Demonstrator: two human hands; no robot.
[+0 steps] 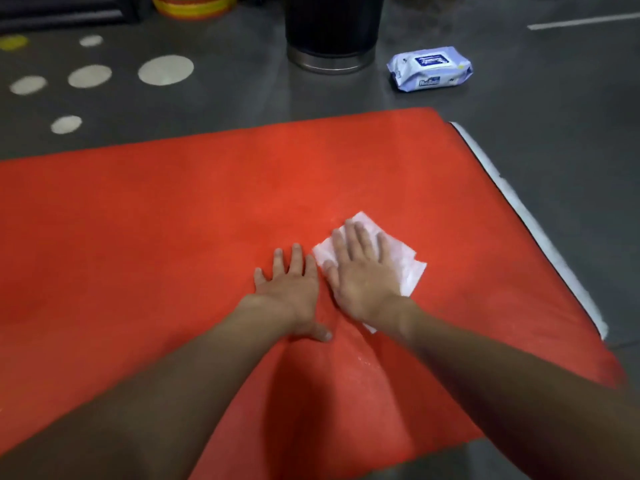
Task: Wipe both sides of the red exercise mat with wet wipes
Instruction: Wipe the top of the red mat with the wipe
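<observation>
Red mat (pixel 173 237) lies flat on the floor (pixel 242 98). Right hand (pixel 360 271), fingers straight, presses a wet wipe (pixel 405 268) flat toward the mat's right edge. Left hand (pixel 291 292), also flat and holding nothing, sits just beside it, likely pinning the mat against sliding. Wipes pack (pixel 429 69) lies beyond the far edge, near a bin (pixel 330 32).

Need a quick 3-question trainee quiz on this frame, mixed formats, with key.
1. True or false: the left hand presses the wet wipe onto the red exercise mat.
2. Where is the pack of wet wipes? A on the mat; B on the floor beyond the mat, right of the black bin; C in the left hand.
3. Fill in: the right hand lies ___ on the wet wipe, fingers straight.
Key: 1 false, the right hand does; 2 B; 3 flat.
</observation>
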